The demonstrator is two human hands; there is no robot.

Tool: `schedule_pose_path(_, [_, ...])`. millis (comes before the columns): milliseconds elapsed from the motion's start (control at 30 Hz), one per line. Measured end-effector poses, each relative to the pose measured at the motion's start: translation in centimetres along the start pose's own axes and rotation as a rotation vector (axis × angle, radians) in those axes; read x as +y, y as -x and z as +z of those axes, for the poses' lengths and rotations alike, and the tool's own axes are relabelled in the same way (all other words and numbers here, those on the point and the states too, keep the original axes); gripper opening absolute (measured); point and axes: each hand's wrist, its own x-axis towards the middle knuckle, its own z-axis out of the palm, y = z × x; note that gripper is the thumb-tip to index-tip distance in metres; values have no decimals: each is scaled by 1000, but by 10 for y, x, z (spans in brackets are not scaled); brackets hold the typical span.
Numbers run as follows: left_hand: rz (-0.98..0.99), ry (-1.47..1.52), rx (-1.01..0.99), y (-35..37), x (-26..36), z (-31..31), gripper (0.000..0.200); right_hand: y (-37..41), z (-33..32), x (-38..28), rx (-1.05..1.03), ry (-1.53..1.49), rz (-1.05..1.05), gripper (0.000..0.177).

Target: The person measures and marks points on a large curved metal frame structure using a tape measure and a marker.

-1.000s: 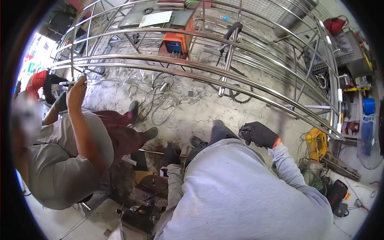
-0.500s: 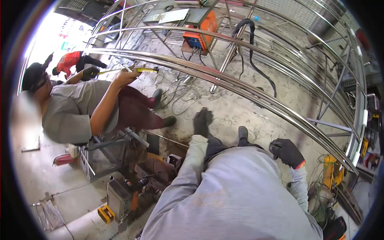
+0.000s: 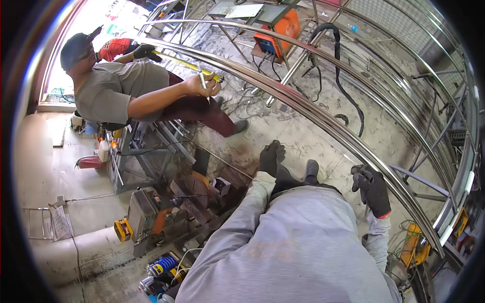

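Smooth, shiny, curved metal tubes (image 3: 303, 102) are spanning scuffed floor (image 3: 333, 151); we are half-curling gloved left hand (image 3: 272, 157) and, nearer tubes, right hand (image 3: 372, 191), any grip unclear. Co-worker (image 3: 118, 86) is holding yellow tape measure (image 3: 183, 62).

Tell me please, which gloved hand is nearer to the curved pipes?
Right. The right hand is close beside the curved pipes; the left hand is farther, with floor showing between.
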Motion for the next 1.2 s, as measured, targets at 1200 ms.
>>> schedule_pose_path(1200, [591,71,-23,-76,129,76,37,-337,161,-208,-510,625,-272,29])
